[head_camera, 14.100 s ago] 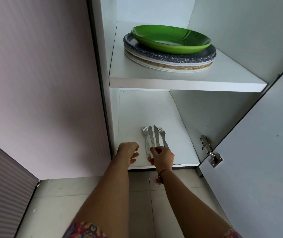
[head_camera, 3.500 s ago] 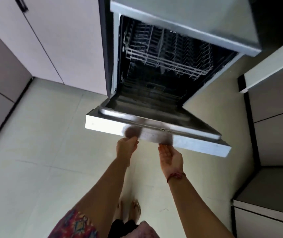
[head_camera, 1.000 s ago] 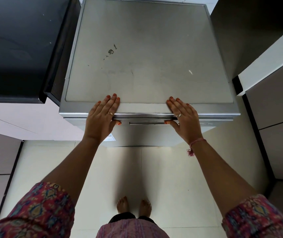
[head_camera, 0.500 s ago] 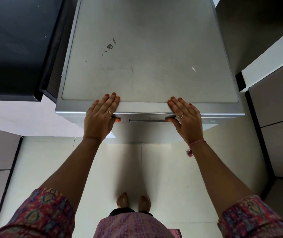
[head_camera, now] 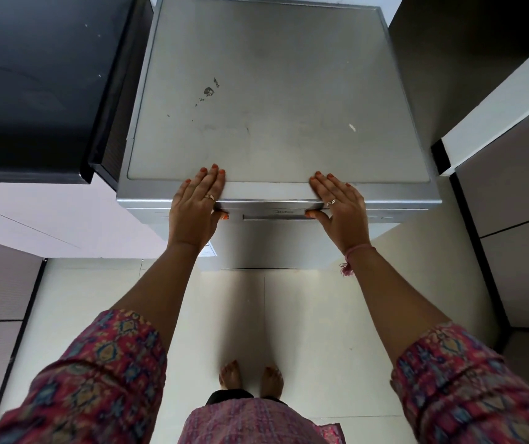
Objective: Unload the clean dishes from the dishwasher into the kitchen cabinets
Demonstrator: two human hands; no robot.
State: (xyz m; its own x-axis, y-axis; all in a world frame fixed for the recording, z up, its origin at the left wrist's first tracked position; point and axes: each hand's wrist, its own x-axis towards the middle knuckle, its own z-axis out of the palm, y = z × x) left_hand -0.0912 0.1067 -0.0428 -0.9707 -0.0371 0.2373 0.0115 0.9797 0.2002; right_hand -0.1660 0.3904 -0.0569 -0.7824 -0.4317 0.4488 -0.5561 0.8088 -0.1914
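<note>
The silver dishwasher (head_camera: 272, 100) stands below me with its door closed, so its racks and any dishes are hidden. My left hand (head_camera: 197, 208) lies flat on the front edge of its top, fingers straight, thumb down on the door front. My right hand (head_camera: 340, 208) lies the same way further right, its thumb by the door handle (head_camera: 277, 214). Neither hand holds anything.
A black counter (head_camera: 32, 88) lies to the left of the dishwasher. Light cabinet fronts (head_camera: 48, 219) run below it. A white-topped cabinet (head_camera: 509, 174) stands on the right. Pale floor tiles (head_camera: 243, 315) and my bare feet are below.
The dishwasher door was hanging open 3.5 s ago and is now closed. Over the last second both hands have stayed pressed flat on the front edge; only my view shifted slightly.
</note>
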